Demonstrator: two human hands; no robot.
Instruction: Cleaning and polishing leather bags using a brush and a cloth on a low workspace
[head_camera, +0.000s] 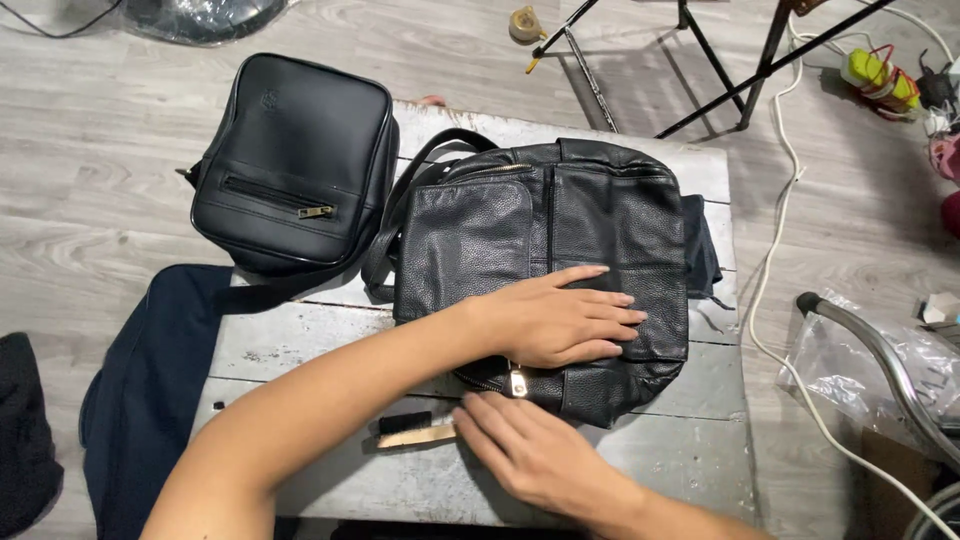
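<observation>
While the left hand (560, 325) lies flat, open, pinning the black leather bag (545, 260) on the counter (690, 440), the right hand (525, 445), open, touches the wooden brush (415, 436); gripping it looks next.

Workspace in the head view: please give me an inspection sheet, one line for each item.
Surface: worn white wooden table on a grey plank floor.
Job's things: black pebbled bag flat on the table; brush at its near edge.
Clutter: smooth bag, dark cloth.
Grippers: left hand flat on the pebbled bag; right hand at the brush.
Cables: white cable on the floor.
Surroundings: black stand, plastic wrap.
</observation>
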